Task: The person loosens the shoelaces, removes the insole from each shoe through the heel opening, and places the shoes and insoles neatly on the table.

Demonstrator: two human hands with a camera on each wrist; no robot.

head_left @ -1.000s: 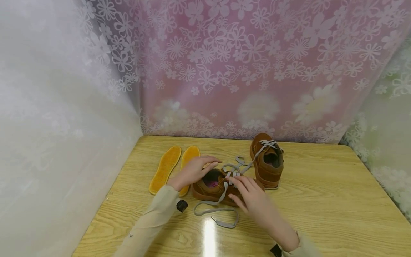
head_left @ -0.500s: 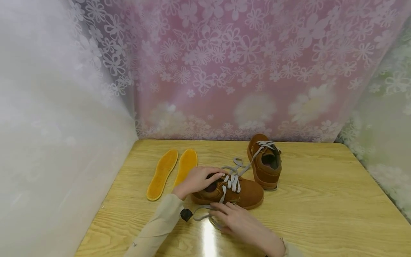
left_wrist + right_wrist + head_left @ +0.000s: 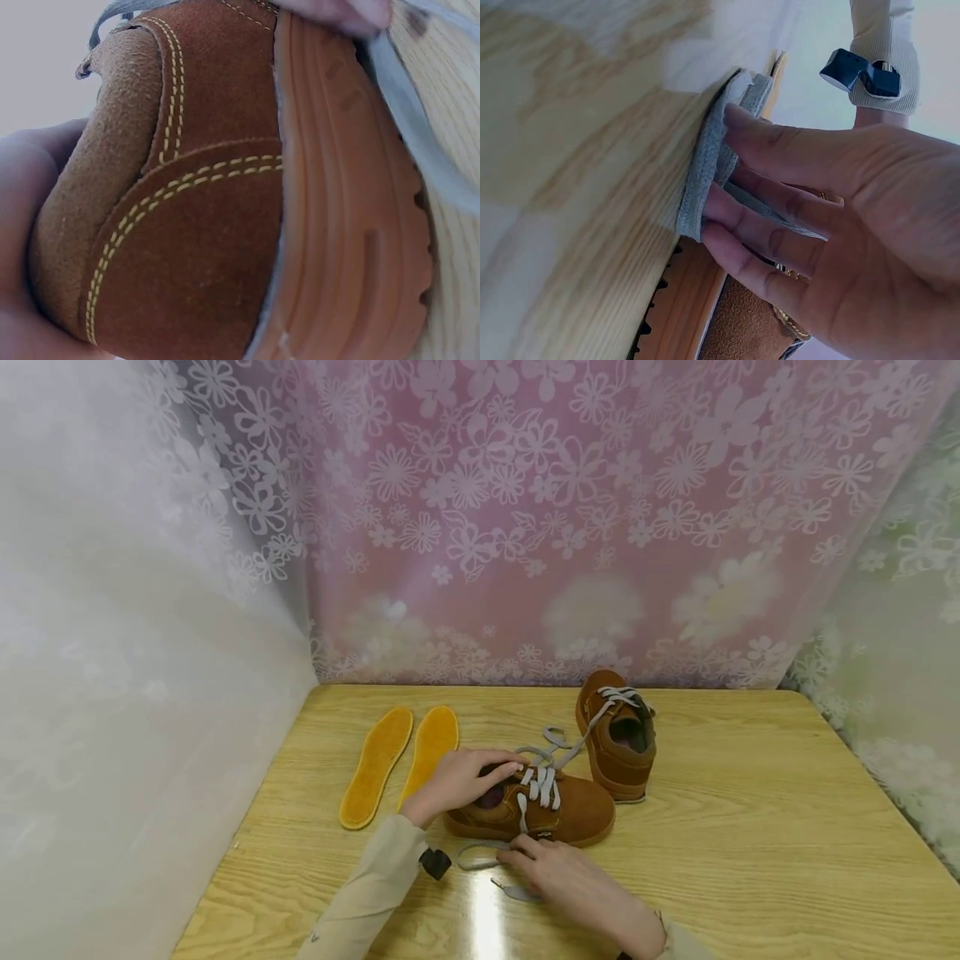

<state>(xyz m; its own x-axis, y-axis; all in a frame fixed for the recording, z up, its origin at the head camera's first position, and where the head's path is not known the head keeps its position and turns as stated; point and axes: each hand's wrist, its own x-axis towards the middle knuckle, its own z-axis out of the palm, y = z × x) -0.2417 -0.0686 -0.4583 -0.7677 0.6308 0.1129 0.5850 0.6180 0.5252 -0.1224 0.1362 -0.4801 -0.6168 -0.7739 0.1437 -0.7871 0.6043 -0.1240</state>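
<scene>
A brown suede shoe (image 3: 581, 810) with grey laces lies sideways, toe to the right, in the head view. My left hand (image 3: 456, 781) holds it at the ankle opening, and the left wrist view shows that hand around the padded collar above the stitched heel (image 3: 195, 247). In front of the shoe, low over the table, is my right hand (image 3: 566, 872). The right wrist view has a flat grey shoelace (image 3: 699, 176) between its thumb and fingers. Part of the lace is hidden behind the right hand in the head view.
A second brown shoe (image 3: 624, 768) stands behind, its heel toward me, with a lace trailing left. Two yellow insoles (image 3: 377, 767) lie at the left on the wooden table (image 3: 750, 827). Flowered curtains (image 3: 480, 527) hang around the table.
My right hand has moved from the laced top of the shoe down and toward me, to the loose lace on the table. The left hand has settled over the shoe's opening.
</scene>
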